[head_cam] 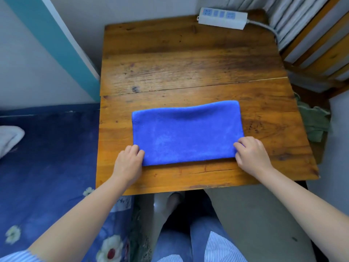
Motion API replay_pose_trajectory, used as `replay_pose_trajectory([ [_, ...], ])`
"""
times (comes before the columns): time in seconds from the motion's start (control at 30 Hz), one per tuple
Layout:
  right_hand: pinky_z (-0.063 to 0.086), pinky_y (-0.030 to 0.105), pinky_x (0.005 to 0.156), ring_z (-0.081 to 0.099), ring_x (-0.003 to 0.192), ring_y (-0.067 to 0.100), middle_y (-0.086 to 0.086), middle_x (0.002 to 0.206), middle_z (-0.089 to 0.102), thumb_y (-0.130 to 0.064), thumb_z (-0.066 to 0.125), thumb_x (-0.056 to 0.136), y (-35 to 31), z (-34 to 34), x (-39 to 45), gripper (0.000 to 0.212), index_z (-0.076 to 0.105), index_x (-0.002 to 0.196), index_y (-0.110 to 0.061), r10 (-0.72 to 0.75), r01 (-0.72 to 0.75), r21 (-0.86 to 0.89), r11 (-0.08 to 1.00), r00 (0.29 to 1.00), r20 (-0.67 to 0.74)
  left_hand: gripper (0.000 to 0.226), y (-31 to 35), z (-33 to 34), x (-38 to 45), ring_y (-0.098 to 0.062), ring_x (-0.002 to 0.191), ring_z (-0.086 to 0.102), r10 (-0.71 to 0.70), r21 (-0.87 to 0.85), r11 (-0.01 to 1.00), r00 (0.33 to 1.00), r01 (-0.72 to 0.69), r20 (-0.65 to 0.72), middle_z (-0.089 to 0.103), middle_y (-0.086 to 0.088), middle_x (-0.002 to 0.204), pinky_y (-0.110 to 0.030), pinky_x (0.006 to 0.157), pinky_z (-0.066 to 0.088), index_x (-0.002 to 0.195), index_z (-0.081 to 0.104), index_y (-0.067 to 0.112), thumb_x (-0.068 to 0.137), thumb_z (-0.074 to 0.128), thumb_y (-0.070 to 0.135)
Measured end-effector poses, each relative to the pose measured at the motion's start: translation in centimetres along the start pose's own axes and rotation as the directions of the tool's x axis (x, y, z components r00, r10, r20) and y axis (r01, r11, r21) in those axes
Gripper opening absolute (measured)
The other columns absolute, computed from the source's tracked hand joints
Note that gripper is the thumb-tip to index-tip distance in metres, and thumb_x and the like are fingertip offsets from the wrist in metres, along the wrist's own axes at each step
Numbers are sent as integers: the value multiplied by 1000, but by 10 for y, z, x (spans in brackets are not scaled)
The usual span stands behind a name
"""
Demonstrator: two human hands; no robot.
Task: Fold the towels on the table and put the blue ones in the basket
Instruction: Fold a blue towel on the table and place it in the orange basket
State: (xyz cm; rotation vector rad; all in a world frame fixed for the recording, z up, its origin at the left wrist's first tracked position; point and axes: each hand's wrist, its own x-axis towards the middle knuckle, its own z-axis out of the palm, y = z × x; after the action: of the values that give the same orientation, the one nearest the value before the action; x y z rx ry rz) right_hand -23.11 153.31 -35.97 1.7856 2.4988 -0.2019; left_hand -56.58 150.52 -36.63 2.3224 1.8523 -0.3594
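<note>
A blue towel [186, 132] lies flat on the wooden table [188, 63], folded into a wide rectangle near the front edge. My left hand [128, 163] pinches the towel's near left corner with curled fingers. My right hand [251, 155] pinches the near right corner the same way. No basket is in view.
A white power strip [222, 17] with a grey cable lies at the table's far right corner. A green cloth [313, 121] hangs off to the right of the table. A blue flowered bedspread [47, 157] with a white cloth [9, 138] on it is left. A wooden slatted chair [317, 44] stands at the back right.
</note>
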Motion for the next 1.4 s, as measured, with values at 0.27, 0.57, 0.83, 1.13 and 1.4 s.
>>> replay_pose_trajectory([
  [0.27,18,46,114,26,137,38,17,146,34,-4,45,89,-77,21,91,45,41,134,-1,-119,118,209,971,993,-10,49,41,-2,88,-29,142,19,-164,-369,922,980,113,-110,27,-16,150,-37,113,18,137,37,-1,88,38,-2],
  [0.57,-13,33,112,-3,144,14,-5,156,0,-38,28,97,-75,58,130,55,8,146,-21,-96,81,101,992,984,153,54,25,39,107,-24,145,-2,-240,-225,946,971,234,1,7,2,157,-41,114,-3,147,16,24,97,30,39],
  [0.83,-6,35,114,3,144,21,1,156,11,-34,35,96,1,47,131,55,17,146,-18,267,-276,119,954,960,88,55,0,42,105,-34,143,0,-450,-340,833,892,436,42,7,-3,157,-50,114,4,145,21,26,94,36,41],
  [1.13,-1,48,115,-2,144,29,11,156,3,-32,28,97,26,39,99,57,10,146,-11,497,-503,131,855,865,78,58,1,37,100,-33,143,-7,-486,-314,820,872,478,59,0,-8,157,-50,114,-2,147,15,22,95,33,42],
  [1.4,19,62,103,33,131,44,21,141,40,-37,28,83,-58,51,32,59,49,130,-8,249,-257,161,953,966,74,68,33,42,44,-44,140,12,-395,-341,864,918,370,-7,19,-27,149,-53,113,10,140,30,-3,86,34,40],
])
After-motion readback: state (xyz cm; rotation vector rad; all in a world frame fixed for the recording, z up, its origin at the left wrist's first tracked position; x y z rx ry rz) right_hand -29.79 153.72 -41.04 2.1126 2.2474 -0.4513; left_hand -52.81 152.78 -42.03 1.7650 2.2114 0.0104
